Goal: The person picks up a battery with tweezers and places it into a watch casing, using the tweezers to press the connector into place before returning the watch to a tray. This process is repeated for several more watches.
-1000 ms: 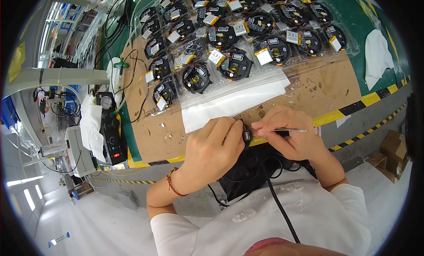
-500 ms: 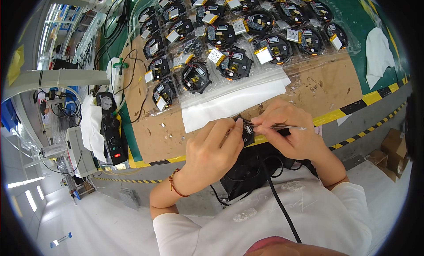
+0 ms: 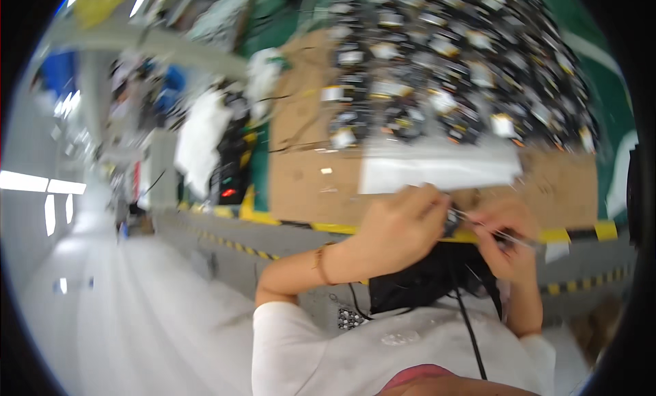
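The view is smeared by motion. My left hand [image 3: 403, 225] is closed on a small black watch housing [image 3: 452, 222], held up by its edge near the table's front edge. Thin metal tweezers [image 3: 521, 241] are pinched in my right hand [image 3: 506, 225], their tips pointing left at the housing. Whether the tips touch it is too blurred to tell. Beyond my hands, a white sheet [image 3: 437, 174] lies on brown cardboard [image 3: 307, 181].
A clear plastic tray [image 3: 437, 150] at the back holds several round black watch housings with silvery battery packs. To the left stand a black control box [image 3: 232, 167] with a red light and a white cloth [image 3: 201, 140]. Yellow-black tape [image 3: 584, 233] lines the front edge.
The whole view has swung left, so the table and tray now appear further right and blurred. Both hands still hold the housing and the tweezers.
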